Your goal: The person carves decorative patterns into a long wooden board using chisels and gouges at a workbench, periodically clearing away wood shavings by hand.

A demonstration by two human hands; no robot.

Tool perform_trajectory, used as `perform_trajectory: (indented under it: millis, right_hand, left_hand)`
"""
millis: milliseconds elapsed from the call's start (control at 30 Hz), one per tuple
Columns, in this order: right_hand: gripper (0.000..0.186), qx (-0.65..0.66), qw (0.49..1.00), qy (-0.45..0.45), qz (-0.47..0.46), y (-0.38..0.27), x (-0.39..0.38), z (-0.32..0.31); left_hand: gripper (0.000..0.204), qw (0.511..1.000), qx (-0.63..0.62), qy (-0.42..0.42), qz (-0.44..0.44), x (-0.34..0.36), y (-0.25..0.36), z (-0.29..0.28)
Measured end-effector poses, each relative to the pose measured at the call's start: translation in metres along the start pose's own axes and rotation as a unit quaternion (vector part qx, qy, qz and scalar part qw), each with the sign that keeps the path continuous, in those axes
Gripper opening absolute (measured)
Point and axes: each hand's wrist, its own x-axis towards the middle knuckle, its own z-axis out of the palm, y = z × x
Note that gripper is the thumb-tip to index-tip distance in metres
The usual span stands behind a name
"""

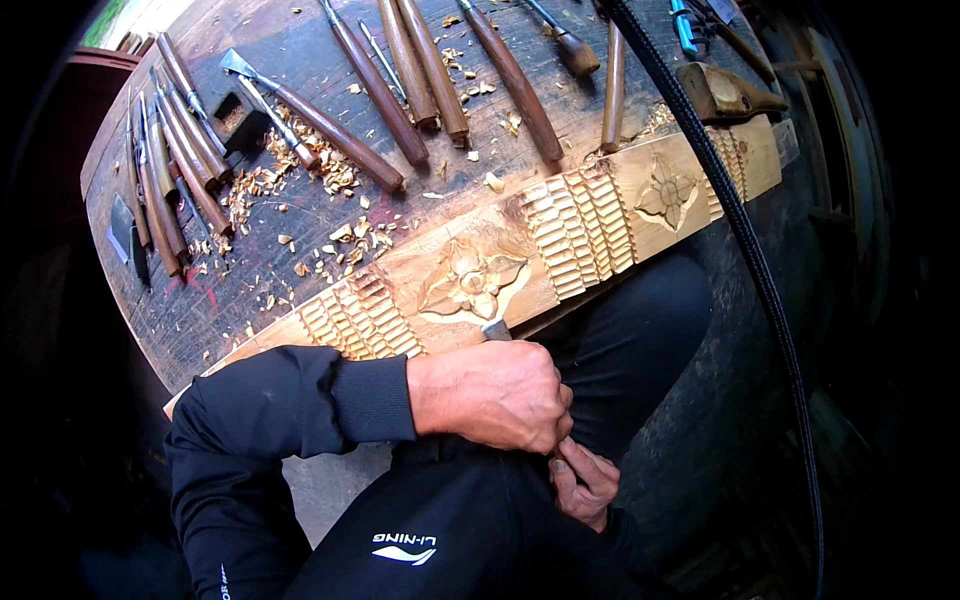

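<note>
A long pale wooden board (640, 235) lies slantwise along the near edge of the workbench, carved with flower reliefs and bands of scalloped notches. My left hand (490, 395) is wrapped round a carving chisel (496, 330), whose metal blade shows past the knuckles. The blade tip meets the board at the lower edge of the larger carved flower (472, 280). Closer to my body, my right hand (585, 485) is closed at the rear end of the same chisel; most of its handle is hidden by my hands.
Several wood-handled chisels (510, 85) lie across the dark workbench (270, 350), more bunched at its left. Wood shavings (340, 170) are scattered among them. A wooden mallet (725, 92) rests by the board's far right end. A black braided cable (745, 230) hangs across the right side.
</note>
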Motion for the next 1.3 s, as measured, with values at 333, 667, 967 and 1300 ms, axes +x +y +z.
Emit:
perform_trajectory:
  millis: [333,667,967,1300]
  right_hand:
    - [0.040,0.004,1.000,0.000,0.012,-0.003,0.002,-0.001]
    - [0.037,0.015,1.000,-0.003,0.005,0.001,0.006,0.000]
    - [0.034,0.005,0.998,-0.040,0.050,0.003,0.004,-0.006]
    - [0.035,-0.049,0.999,-0.002,-0.022,-0.005,0.018,-0.007]
  left_hand:
    - [0.030,1.000,-0.007,-0.017,-0.008,0.002,-0.001,-0.004]
    - [0.025,0.999,-0.023,-0.019,-0.019,0.003,-0.002,-0.009]
    - [0.026,0.999,-0.009,-0.016,-0.025,0.002,-0.003,-0.005]
    - [0.025,1.000,0.008,0.011,-0.001,0.001,0.000,-0.006]
